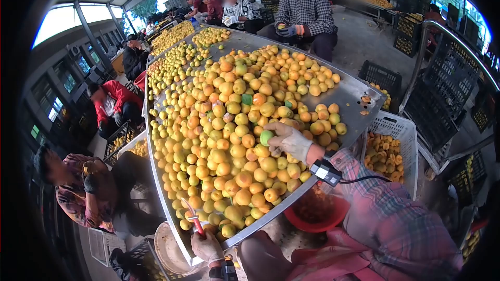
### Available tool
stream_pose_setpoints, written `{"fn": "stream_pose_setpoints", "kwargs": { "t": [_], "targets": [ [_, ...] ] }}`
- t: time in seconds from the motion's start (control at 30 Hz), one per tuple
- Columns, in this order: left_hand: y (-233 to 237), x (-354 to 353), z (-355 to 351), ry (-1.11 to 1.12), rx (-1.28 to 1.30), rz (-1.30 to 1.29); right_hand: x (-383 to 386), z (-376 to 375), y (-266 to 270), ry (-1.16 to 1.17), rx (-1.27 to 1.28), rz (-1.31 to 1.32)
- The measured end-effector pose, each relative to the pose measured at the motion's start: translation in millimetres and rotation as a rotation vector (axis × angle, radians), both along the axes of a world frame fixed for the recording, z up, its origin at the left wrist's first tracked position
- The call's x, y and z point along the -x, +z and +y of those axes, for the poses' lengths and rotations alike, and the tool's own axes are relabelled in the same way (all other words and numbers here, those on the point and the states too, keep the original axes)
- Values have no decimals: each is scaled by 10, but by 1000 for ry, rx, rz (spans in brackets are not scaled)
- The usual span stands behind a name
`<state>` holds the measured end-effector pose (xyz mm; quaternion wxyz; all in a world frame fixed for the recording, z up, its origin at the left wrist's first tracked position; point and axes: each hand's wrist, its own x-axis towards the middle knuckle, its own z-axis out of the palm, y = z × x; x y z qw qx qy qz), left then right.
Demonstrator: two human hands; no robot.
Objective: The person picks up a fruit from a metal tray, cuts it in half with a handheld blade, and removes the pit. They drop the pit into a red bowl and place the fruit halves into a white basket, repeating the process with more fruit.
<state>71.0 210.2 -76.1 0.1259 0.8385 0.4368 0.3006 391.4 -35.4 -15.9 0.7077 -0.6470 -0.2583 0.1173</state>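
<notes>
Yellow-orange apricots [237,135] lie heaped on the metal table [348,99] before me. My right hand [292,141], in a pale glove, reaches onto the heap with its fingers curled at a green apricot [266,138]. At the table's near left corner, my left hand [207,248], also gloved, is closed round a red-handled tool [197,225] with a narrow metal tip pointing up. The tip overlaps the lowest fruit of the pile.
A red tub [328,218] sits below the near edge. Right of it stands a white crate [409,132] of opened apricots. A pale bucket [169,247] is at lower left. Seated people flank the table, including one in checks [304,13] and one in a patterned shirt [78,192].
</notes>
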Motion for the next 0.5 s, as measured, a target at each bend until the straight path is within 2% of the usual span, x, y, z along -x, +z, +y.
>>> {"fn": "stream_pose_setpoints", "kwargs": {
  "t": [0.03,0.07,0.1,0.17,0.3,0.5],
  "targets": [
    [-10,-4,12,0,-1,-1,132,-103,125,228,-249,455],
    [-14,3,21,2,14,22,217,-168,124,336,-414,576],
    [-14,16,26,3,28,47,279,-180,76,336,-417,576],
    [-26,18,28,6,24,36,391,-208,-20,553,-787,820],
    [-34,5,14,23,27,29,756,-348,78,581,-842,971],
    [-119,26,79,20,4,57,846,-422,80,540,-847,1002]
  ]
}}
